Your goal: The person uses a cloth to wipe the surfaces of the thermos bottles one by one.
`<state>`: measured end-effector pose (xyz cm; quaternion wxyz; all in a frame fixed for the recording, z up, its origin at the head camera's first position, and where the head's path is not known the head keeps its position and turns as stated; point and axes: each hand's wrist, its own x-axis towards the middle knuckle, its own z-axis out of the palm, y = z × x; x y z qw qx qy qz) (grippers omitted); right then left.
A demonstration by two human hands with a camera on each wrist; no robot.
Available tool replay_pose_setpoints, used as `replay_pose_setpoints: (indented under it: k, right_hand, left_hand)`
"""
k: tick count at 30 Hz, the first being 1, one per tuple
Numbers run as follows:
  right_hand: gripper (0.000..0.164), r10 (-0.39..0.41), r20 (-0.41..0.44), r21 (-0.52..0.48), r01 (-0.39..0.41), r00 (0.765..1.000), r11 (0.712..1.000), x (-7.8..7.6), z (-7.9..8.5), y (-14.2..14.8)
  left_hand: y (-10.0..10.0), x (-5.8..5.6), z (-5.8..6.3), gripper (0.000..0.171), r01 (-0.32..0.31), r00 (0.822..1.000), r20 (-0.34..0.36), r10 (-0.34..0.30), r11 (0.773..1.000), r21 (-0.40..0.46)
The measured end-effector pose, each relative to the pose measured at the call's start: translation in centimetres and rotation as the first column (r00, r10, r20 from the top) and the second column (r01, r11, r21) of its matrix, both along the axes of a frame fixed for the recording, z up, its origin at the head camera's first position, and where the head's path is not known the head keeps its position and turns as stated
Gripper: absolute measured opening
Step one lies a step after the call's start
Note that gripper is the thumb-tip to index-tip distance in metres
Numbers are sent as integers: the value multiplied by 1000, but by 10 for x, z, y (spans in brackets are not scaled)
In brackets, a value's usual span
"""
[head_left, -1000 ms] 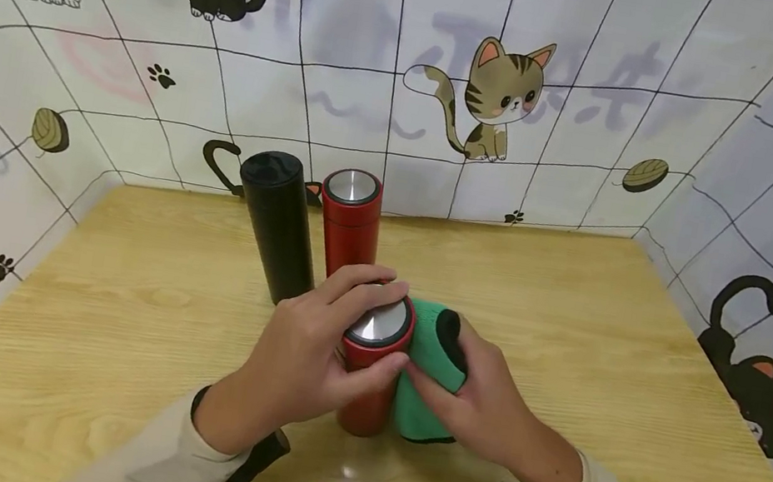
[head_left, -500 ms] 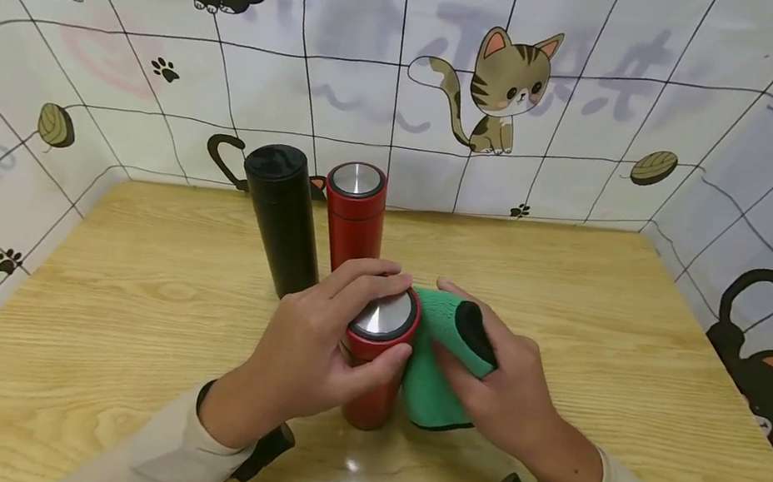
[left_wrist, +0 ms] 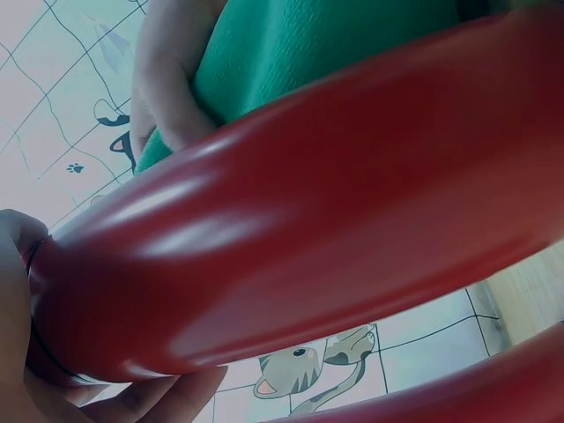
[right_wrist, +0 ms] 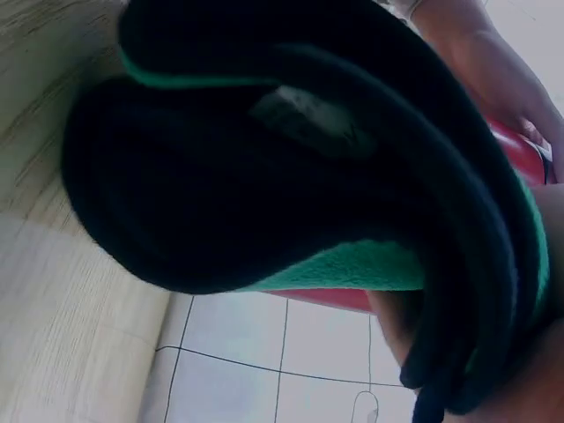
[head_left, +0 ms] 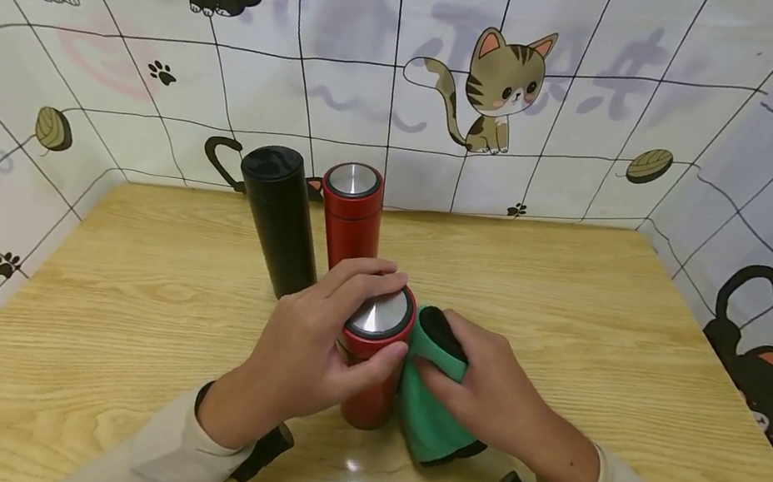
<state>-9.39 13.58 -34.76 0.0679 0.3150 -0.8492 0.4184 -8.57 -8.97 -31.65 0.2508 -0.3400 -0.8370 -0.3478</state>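
My left hand [head_left: 312,347] grips the top of a red thermos flask [head_left: 371,395] with a silver lid, fingers and thumb around its upper end. The flask stands upright on the table. In my right hand [head_left: 496,385] is a folded green cloth [head_left: 438,418] with black edging, pinched between thumb and fingers and held against the flask's right side. In the left wrist view the red flask [left_wrist: 308,203] fills the middle, with the green cloth [left_wrist: 326,53] behind it. The cloth's black edging [right_wrist: 176,194] takes up most of the right wrist view.
Behind my left hand stand a black flask [head_left: 280,224] and a second red flask [head_left: 349,222], both upright. The wooden table [head_left: 119,300] ends at a cat-print backdrop [head_left: 348,100] that rises at the back and both sides.
The cloth first swung a little right with my right hand, then came back left and lower along the flask, its lower end now slanting right. My left hand has kept its grip.
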Motion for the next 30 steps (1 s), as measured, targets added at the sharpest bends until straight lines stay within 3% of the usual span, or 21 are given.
replay_pose_setpoints:
  k: [5,8,14,17,23,30]
  right_hand:
    - [34,-43,-170,-151,17,985,988,3,3,0]
    - [38,-40,-214,-222,-9,976,975,4,5,1]
    - [30,-21,-139,-139,1,990,990,2,4,1]
    - [30,-28,-169,-134,5,985,991,2,2,1]
    - [39,-27,-246,-238,-33,969,971,3,4,1]
    - [34,-30,-196,-141,2,980,990,2,2,0]
  left_hand:
    - [1,1,1,51,-13,1000,8,13,1000,-4]
    - [2,2,2,51,-24,1000,18,24,1000,-8]
    - [2,3,2,52,-34,999,33,35,999,-7]
    - [2,3,1,52,-37,999,38,37,999,-4]
    - [3,4,3,52,-34,999,41,34,999,-5]
    - [2,4,4,51,-41,998,52,41,999,-12]
